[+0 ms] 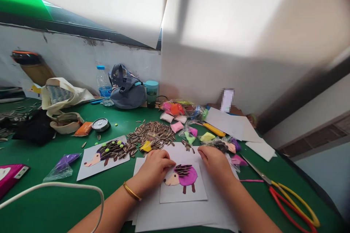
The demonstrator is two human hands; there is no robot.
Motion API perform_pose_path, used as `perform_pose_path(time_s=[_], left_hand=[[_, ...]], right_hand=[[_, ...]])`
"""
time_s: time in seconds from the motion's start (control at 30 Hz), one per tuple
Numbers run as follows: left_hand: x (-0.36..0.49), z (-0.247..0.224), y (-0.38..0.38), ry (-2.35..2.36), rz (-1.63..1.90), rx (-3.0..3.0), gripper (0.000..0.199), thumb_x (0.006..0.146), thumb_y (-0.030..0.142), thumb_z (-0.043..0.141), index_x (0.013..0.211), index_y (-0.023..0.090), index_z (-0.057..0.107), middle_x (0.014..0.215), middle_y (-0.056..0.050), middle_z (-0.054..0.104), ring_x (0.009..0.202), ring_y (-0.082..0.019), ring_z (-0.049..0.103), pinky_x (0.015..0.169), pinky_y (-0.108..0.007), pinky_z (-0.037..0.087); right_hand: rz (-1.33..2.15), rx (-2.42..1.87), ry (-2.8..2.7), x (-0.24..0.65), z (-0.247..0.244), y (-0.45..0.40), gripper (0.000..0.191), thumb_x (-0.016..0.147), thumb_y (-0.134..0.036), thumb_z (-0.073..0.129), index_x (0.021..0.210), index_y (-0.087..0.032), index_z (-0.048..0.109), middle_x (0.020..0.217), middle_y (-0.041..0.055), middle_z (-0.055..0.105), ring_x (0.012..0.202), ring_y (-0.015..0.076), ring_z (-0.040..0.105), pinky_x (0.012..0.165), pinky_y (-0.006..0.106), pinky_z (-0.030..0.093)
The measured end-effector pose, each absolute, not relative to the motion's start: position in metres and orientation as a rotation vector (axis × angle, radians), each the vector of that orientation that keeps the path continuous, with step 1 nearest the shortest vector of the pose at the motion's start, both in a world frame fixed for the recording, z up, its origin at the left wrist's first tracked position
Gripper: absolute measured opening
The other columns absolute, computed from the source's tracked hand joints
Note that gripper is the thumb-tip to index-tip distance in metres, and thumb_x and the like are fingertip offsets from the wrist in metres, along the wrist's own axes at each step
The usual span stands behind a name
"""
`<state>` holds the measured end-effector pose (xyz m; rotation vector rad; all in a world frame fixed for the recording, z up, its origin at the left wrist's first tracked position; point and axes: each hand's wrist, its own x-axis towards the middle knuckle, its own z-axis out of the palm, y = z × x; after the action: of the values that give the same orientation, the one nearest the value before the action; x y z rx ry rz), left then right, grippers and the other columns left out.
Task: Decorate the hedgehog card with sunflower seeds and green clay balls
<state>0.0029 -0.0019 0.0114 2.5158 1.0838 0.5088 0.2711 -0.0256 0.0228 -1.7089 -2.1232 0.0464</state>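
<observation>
- Hand, left (154, 169), seen curled over smooth white paper card (199, 196); grip undeterminable
- Hand, right (216, 162), seen curled at card's edge; grip undeterminable
- Magenta clay hedgehog (186, 176), seed-spined, placed on card between hands

Left hand (154, 170) and right hand (214, 162) covered the top edge of the hedgehog card (183, 193); both forearms cut off at bottom edge. Scissors handles (290, 213) clipped lower right, pink pouch (9, 178) cut at left edge, white patch (226, 100) upper middle blurred.

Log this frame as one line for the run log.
Left hand: over hedgehog picture card | Right hand: at card's upper edge | Nearby: sunflower seeds, scissors
</observation>
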Motion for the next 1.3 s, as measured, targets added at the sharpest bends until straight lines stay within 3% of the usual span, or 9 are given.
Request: perform_pose_path(time_s=[0.2, 0.47, 1.3], left_hand=[[0.003, 0.012, -0.002, 1.080, 0.526, 2.516, 0.025, 0.088, 0.016, 0.063, 0.101, 0.035, 0.074, 0.094, -0.001, 0.065, 0.094, -0.020, 0.056, 0.082, -0.035, 0.035], [0.002, 0.011, -0.003, 1.080, 0.548, 2.507, 0.025, 0.087, 0.016, 0.064, 0.100, 0.034, 0.073, 0.095, 0.000, 0.065, 0.094, -0.020, 0.055, 0.082, -0.035, 0.035], [0.003, 0.006, 0.000, 1.081, 0.572, 2.512, 0.026, 0.086, 0.015, 0.065, 0.101, 0.035, 0.073, 0.095, 0.000, 0.065, 0.094, -0.019, 0.056, 0.083, -0.035, 0.035]], right_hand=[[0.270, -1.357, -2.083, 0.251, 0.016, -0.060, 0.027, 0.095, -0.017, 0.046, 0.113, -0.022, 0.065, 0.102, 0.0073, 0.070, 0.095, 0.0199, 0.065, 0.083, 0.031, 0.051], [0.285, -1.225, -2.136, 0.230, 0.015, -0.079, 0.016, 0.087, -0.013, 0.056, 0.088, -0.023, 0.068, 0.092, 0.0045, 0.069, 0.085, 0.0187, 0.063, 0.076, 0.031, 0.050], [0.156, -1.291, -2.179, 0.216, 0.006, -0.077, 0.013, 0.088, -0.011, 0.056, 0.081, -0.019, 0.061, 0.082, 0.0036, 0.064, 0.077, 0.0182, 0.055, 0.072, 0.030, 0.037]])
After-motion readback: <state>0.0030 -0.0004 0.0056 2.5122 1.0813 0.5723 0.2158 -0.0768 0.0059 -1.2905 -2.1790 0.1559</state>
